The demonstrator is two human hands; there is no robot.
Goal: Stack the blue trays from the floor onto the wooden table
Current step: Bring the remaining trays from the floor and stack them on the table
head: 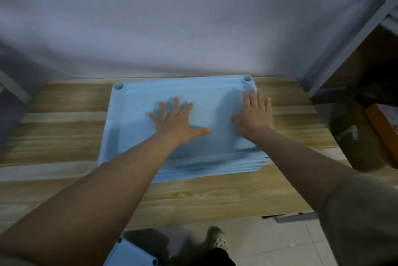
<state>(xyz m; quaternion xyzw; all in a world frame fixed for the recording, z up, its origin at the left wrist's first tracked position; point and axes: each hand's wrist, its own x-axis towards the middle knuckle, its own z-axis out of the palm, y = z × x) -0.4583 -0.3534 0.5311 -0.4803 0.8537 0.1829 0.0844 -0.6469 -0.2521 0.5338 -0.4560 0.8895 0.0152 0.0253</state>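
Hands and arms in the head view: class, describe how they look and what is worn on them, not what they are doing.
Both the left hand and the right hand are bare: no gloves, and no rings or watch can be seen. The forearms are uncovered. A short beige-grey sleeve covers the right upper arm. The picture is too soft to show finer marks.

Grey wall (193, 18); pale tiled floor (269, 244); dim light.

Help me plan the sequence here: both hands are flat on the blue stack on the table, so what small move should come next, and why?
Probably lift both palms off and reach down for the next tray. The left hand and right hand lie open and flat on the stack of blue trays, which already rests on the wooden table, while another blue tray shows on the floor.
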